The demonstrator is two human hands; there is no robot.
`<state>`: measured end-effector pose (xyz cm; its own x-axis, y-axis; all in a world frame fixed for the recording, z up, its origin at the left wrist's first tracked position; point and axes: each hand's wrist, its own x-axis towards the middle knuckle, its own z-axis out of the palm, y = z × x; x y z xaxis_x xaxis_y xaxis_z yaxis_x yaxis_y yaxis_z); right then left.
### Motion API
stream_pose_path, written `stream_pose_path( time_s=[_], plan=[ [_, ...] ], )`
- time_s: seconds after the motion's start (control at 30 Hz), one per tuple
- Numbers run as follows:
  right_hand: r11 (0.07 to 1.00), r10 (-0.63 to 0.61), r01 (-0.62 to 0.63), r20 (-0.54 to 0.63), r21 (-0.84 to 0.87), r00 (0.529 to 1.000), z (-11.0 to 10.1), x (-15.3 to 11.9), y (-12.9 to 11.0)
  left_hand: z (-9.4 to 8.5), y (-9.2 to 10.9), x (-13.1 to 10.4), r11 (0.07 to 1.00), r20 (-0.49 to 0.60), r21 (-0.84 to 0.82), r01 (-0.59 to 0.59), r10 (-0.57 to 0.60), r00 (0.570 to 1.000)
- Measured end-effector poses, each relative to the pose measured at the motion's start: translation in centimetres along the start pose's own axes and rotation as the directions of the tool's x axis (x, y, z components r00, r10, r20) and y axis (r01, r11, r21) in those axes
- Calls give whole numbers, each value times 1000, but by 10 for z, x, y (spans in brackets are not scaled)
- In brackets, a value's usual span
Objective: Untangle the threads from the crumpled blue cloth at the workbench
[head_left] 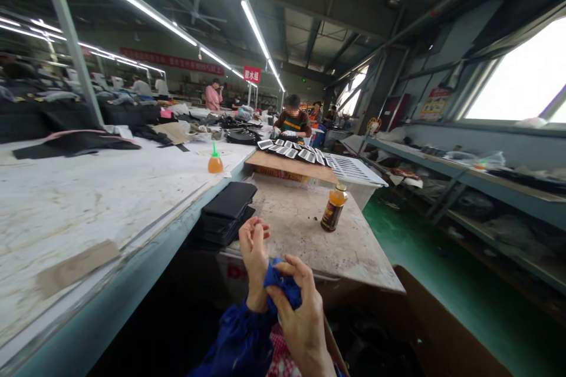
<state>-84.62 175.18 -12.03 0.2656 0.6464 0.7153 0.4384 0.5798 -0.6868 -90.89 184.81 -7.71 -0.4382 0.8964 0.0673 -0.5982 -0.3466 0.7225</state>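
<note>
In the lower middle, my left hand (255, 262) is raised with its fingers loosely curled and apart. I see nothing held between them. My right hand (303, 309) pinches a bunched blue cloth (285, 284), thumb on one side and fingers on the other, against the inner side of my left wrist. What kind of cloth piece it is cannot be made out. A blue sleeve (241, 339) covers my left forearm. Just beyond my left hand lies a stack of black flat pieces (225, 209). A bottle (333, 209) with orange liquid and a dark label stands farther right.
The bottle and stack are on a worn board (287, 212). To the left runs a long white table (145, 188) with a green-tipped squeeze bottle (215, 160) and a brown strip (77, 268). A cardboard box (437, 318) is lower right. A co-worker (292, 121) works beyond white-and-black pieces.
</note>
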Motion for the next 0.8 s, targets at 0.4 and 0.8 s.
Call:
stream_pose_path(
  time_s=[0.4,0.8],
  plan=[
    [989,-148,146,146,25,978,-12,14,-28,0,14,-14,981,189,-90,171,-152,970],
    [940,227,-211,-30,268,973,-47,23,-37,-16,54,-41,848,793,-299,439,-35,608]
  ],
)
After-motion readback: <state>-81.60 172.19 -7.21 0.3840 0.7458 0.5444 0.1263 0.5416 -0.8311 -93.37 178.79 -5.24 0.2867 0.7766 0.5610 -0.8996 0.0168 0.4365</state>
